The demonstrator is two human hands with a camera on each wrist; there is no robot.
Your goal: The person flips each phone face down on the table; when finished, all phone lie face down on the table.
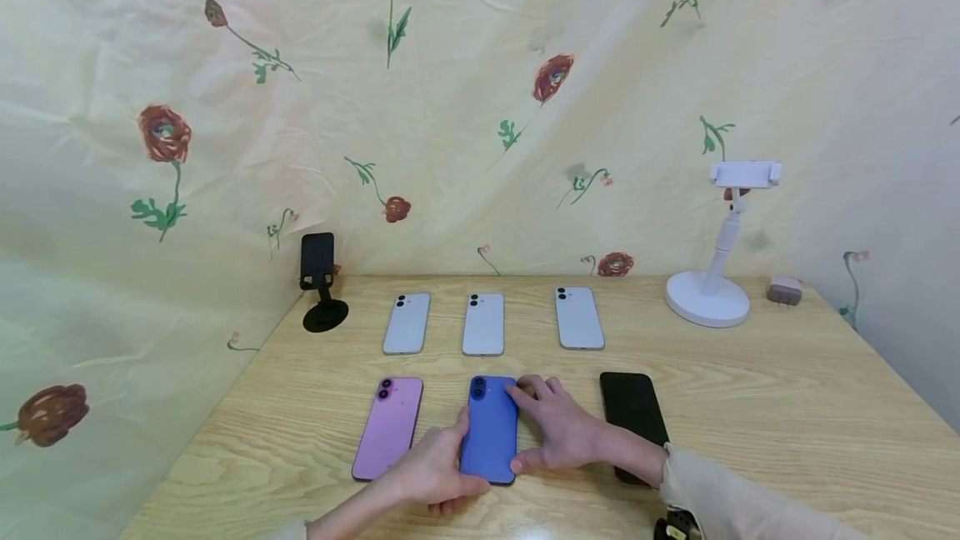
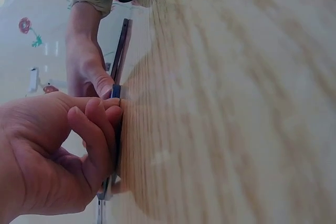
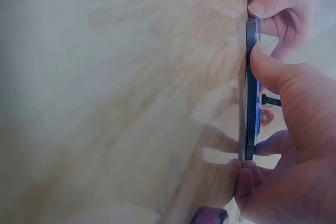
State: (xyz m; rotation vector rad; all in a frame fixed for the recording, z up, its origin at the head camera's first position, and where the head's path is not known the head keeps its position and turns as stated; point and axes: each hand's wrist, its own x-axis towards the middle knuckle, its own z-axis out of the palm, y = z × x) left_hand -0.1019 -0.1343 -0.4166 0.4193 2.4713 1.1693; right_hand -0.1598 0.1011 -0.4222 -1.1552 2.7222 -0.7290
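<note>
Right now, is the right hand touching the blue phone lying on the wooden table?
Touching. The right wrist view shows the right hand with thumb and fingers against the blue phone edges.

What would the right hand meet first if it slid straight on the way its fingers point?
The right hand points up-left across the blue phone; beyond it, probably the middle white phone.

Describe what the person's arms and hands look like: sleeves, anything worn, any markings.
Both hands are bare: no gloves, no rings visible. The right hand comes out of a loose beige sleeve, with a black wrist-worn device bearing a yellow label at the cuff. The left hand has a bare forearm, with only a sliver of pale fabric at the frame's bottom.
</note>
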